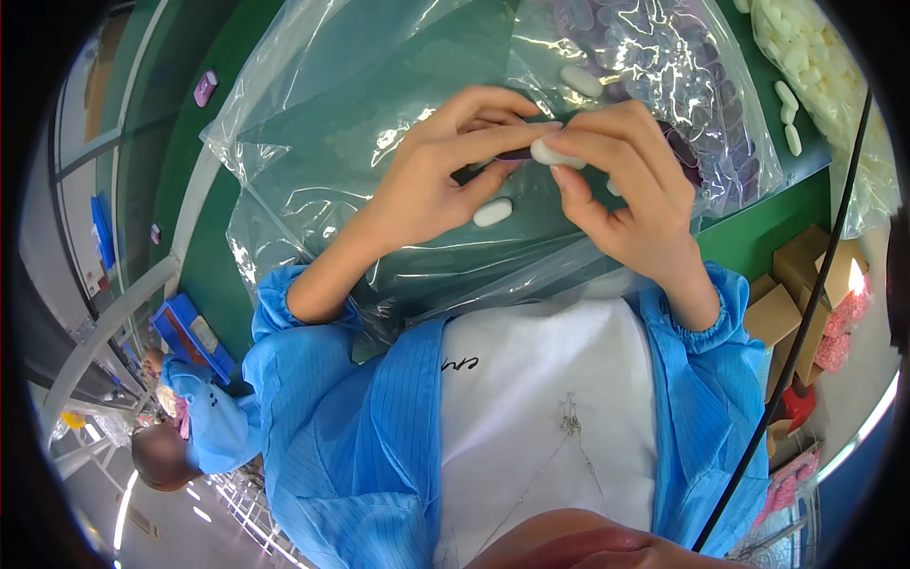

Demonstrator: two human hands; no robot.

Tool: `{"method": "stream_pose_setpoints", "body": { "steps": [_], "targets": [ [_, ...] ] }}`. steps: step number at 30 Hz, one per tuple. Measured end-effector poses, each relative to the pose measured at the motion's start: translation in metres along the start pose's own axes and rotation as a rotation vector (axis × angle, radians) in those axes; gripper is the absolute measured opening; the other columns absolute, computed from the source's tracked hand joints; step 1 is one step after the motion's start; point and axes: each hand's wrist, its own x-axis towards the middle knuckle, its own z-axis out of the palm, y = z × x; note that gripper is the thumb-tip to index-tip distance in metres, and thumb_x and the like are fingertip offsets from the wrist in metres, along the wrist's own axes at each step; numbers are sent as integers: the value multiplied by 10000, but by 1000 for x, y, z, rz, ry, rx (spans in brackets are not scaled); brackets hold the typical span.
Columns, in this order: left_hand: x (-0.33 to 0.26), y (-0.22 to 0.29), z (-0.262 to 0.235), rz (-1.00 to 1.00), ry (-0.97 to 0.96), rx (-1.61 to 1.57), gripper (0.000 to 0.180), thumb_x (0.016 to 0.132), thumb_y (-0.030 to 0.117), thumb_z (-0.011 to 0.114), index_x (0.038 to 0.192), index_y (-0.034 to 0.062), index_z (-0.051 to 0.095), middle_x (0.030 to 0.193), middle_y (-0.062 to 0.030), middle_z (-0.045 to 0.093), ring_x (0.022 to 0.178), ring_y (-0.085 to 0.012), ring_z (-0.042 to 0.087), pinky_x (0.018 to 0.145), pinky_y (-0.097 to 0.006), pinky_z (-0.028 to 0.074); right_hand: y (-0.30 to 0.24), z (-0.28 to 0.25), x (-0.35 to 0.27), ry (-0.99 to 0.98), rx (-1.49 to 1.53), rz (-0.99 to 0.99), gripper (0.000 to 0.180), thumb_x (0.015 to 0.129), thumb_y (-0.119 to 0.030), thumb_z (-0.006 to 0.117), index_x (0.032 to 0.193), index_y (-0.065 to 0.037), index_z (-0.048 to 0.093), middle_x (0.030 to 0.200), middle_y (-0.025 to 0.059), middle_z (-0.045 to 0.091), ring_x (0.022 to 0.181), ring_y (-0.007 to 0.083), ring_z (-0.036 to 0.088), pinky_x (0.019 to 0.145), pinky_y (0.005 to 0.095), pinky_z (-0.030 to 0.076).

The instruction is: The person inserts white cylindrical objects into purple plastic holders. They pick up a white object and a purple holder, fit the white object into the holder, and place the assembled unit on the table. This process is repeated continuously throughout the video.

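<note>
My left hand (427,175) is closed, its thumb and fingertips around a small dark purple piece (515,154) that is mostly hidden. My right hand (637,175) pinches a white oval piece (559,156) by its end, touching or very near the purple one. Beneath both hands spreads a clear plastic sheet or bag (332,166). A loose white oval piece (492,211) lies on it below my left fingers, and another white piece (581,81) beyond my right hand. Many translucent purple oval pieces (720,123) lie under the plastic to the right.
At the far right lies a bag of white oval pieces (815,57), with loose white pieces (786,101) beside it. Cardboard boxes (773,318) stand at right; a black cable (806,322) crosses there. A purple item (205,88) sits on the green table. A person in blue (223,417) is at left.
</note>
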Motion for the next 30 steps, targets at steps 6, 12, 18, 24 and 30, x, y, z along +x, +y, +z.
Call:
{"method": "stream_pose_setpoints", "body": {
  "steps": [6,12,18,24,30],
  "targets": [
    [-4,2,2,-111,88,77,611,783,-111,745,1354,64,620,1031,-69,762,959,-177,723,895,-296,566,-1,7,4,-171,-39,-80,351,647,86,753,987,43,677,948,132,627,806,297,597,675,358,509],
    [-9,-2,4,-128,131,15,582,773,-71,779,1317,72,632,1013,-67,770,935,-180,738,872,-297,571,-7,4,16,-285,-74,-54,295,649,70,729,940,67,677,949,147,618,805,295,591,671,366,513],
    [-7,-5,4,-63,149,65,524,769,-44,793,1264,77,670,1025,-70,772,935,-191,749,835,-300,575,-4,10,18,-248,-47,-59,297,648,41,740,940,64,689,911,133,635,754,284,596,634,365,514],
    [-8,-5,3,-86,146,47,484,770,-37,801,1228,68,686,1039,-69,775,945,-194,752,829,-301,580,-4,3,17,-245,-38,-33,340,630,31,743,965,59,696,941,132,665,772,278,628,632,359,526],
    [-6,-3,4,-92,135,59,460,772,-30,811,1206,62,690,1043,-74,778,950,-190,754,836,-292,581,7,-3,12,-235,-58,-134,344,643,11,724,976,87,687,966,164,674,764,288,640,627,348,542]
  ]
}}
